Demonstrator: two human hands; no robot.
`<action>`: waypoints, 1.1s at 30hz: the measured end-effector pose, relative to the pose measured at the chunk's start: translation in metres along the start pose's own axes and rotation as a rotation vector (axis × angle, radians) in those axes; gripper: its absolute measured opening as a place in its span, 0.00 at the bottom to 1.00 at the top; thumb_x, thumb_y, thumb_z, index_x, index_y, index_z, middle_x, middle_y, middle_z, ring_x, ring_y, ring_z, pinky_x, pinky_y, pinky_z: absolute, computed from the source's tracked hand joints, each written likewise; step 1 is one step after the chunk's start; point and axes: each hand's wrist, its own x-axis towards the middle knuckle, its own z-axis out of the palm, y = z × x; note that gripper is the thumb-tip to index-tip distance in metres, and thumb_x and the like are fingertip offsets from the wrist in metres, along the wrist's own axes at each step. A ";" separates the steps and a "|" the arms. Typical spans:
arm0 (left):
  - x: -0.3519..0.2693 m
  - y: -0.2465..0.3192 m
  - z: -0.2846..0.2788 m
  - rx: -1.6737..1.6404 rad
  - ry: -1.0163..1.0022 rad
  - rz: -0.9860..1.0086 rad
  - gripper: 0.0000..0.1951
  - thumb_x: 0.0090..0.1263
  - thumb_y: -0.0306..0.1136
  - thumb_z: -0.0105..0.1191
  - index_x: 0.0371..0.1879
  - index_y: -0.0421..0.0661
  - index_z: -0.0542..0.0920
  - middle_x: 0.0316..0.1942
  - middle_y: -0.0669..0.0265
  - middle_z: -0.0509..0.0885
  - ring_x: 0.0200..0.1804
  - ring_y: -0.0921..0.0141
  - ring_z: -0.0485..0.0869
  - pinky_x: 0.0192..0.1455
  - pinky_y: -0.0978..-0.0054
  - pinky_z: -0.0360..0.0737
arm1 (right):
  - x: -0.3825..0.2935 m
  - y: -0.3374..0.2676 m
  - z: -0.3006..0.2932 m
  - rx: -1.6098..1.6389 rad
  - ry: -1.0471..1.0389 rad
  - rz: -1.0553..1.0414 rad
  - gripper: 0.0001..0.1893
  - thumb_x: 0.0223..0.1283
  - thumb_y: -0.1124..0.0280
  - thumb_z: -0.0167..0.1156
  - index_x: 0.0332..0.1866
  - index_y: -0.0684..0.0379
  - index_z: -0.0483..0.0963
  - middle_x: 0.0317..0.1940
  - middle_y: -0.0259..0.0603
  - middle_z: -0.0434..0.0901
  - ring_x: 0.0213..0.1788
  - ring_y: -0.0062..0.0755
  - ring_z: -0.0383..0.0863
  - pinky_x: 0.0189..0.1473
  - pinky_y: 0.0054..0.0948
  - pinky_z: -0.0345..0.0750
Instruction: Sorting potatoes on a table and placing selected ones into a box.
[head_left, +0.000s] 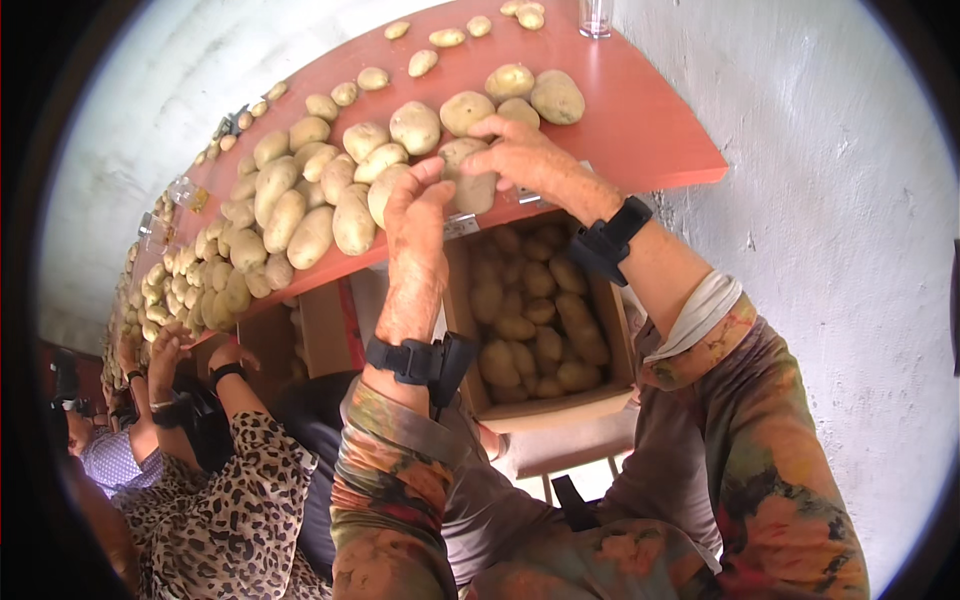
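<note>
Near the edge of the red table (637, 142), my left hand (420, 225) is raised beside a potato (384, 193), its fingers bent; whether it grips that potato I cannot tell. My right hand (525, 161) is spread over a large potato (474, 187) at the table edge, the fingers apart and near its top. Another potato (457, 154) lies partly behind those fingers. Large potatoes, such as one at the back (557, 97), lie around both hands, and a dense pile (285, 210) spreads to the left.
Below the table edge a cardboard box (525, 420) holds many potatoes (540, 315). Small potatoes (424, 63) lie in a loose row farther back. A drinking glass (595, 19) stands near the wall (810, 187). At the left a co-worker in leopard print (225, 510) handles potatoes.
</note>
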 end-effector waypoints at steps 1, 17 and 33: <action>-0.001 0.001 0.004 -0.042 0.001 -0.010 0.17 0.63 0.28 0.53 0.52 0.43 0.78 0.46 0.69 0.79 0.45 0.76 0.75 0.49 0.77 0.72 | -0.003 -0.002 -0.003 0.001 0.012 -0.014 0.32 0.51 0.62 0.67 0.62 0.62 0.68 0.47 0.44 0.79 0.48 0.33 0.78 0.45 0.31 0.78; 0.009 0.015 -0.030 -0.202 0.044 0.028 0.09 0.69 0.25 0.49 0.44 0.40 0.81 0.36 0.63 0.83 0.38 0.70 0.84 0.39 0.75 0.83 | -0.050 -0.017 0.001 -0.277 -0.029 -0.265 0.28 0.44 0.64 0.67 0.54 0.59 0.74 0.43 0.46 0.80 0.47 0.36 0.80 0.48 0.32 0.76; -0.003 0.036 -0.072 -0.168 0.189 0.121 0.10 0.70 0.26 0.49 0.46 0.39 0.80 0.40 0.62 0.82 0.41 0.70 0.83 0.41 0.74 0.81 | -0.066 0.114 0.058 -0.740 -0.244 -0.045 0.29 0.46 0.60 0.67 0.55 0.63 0.74 0.41 0.55 0.81 0.50 0.53 0.80 0.55 0.41 0.75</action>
